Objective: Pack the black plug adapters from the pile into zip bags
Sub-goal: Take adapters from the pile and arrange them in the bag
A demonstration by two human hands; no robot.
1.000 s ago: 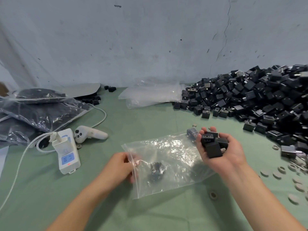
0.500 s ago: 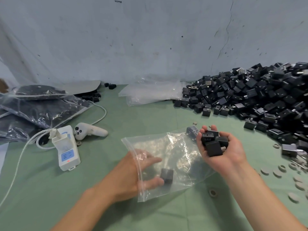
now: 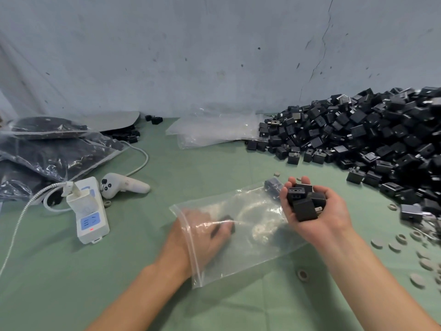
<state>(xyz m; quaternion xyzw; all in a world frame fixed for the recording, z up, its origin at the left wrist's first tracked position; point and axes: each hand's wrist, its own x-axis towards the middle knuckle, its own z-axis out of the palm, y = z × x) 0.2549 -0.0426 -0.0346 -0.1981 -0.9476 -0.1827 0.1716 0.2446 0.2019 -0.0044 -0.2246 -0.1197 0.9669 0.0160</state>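
while the left hand [image 3: 200,237] sits wrist-deep in the mouth of the zip bag [image 3: 253,249], close in at six o'clock on the green table [image 3: 119,278], its fingers curl round one black adapter [image 3: 225,226]. that one is blurred through the plastic, so the exact grip is hard to read. just at five o'clock, a small metal ring [image 3: 302,274] lies beside the bag's near edge.

over at one o'clock the right hand [image 3: 319,226] is palm up, fingers cupped round a handful of adapters [image 3: 304,204], touching the bag's far right side. a lone adapter [image 3: 273,186] shows inside the bag's far corner, right by those fingertips.

grey discs [image 3: 395,246] are scattered at three o'clock. at nine o'clock there's a white power strip [image 3: 91,211] with a white controller [image 3: 124,186] just beyond it.

further out, the big pile [image 3: 358,134] of black adapters fills two o'clock against the wall [image 3: 214,56]. empty clear bags [image 3: 214,131] lie at twelve, touching the pile's left edge, and filled bags [image 3: 55,154] are stacked at ten.
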